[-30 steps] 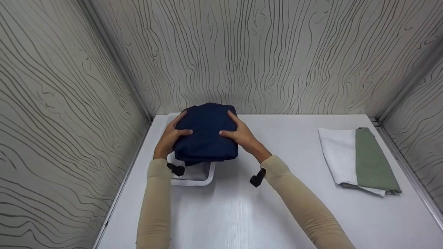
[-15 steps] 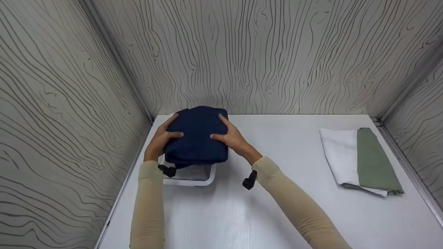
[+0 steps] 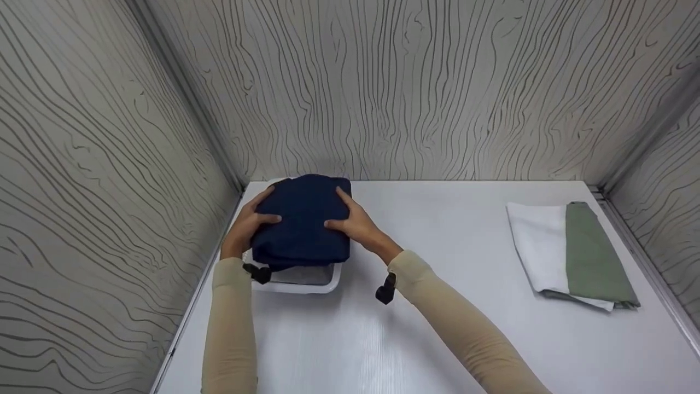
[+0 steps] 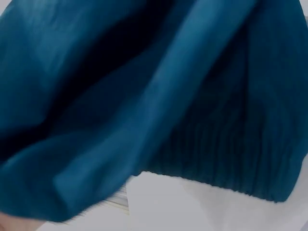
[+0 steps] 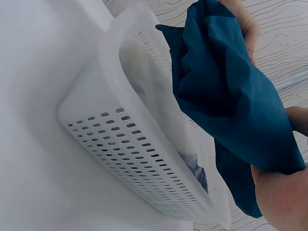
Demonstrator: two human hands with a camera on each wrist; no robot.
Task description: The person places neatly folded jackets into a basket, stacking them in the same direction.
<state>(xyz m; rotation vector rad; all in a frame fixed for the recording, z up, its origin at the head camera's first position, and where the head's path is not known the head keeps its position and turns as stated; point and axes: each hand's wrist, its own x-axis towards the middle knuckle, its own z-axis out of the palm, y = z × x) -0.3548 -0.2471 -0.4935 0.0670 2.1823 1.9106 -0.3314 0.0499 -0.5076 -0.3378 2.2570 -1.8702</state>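
A folded navy blue garment [image 3: 303, 224] is held between both hands, above the white perforated basket [image 3: 306, 289]. My left hand [image 3: 245, 227] grips its left side, thumb on top; my right hand [image 3: 362, 224] grips the right side the same way. In the right wrist view the garment's [image 5: 240, 101] loose folds hang over the basket's open top, and part of the right hand [image 5: 284, 195] shows at its edge. A gathered, ribbed edge of the garment [image 4: 226, 159] fills much of the left wrist view. The fingers beneath the cloth are hidden.
Pale and greyish cloth [image 5: 154, 91] lies inside the basket. A folded white and green cloth [image 3: 593, 257] lies at the right of the white table [image 3: 437, 328]. Wood-patterned panels [image 3: 383, 87] stand behind and on both sides.
Both hands have carried the navy garment to the left and lower, so it now sits more squarely over the basket. The white and green cloth has stayed in place.
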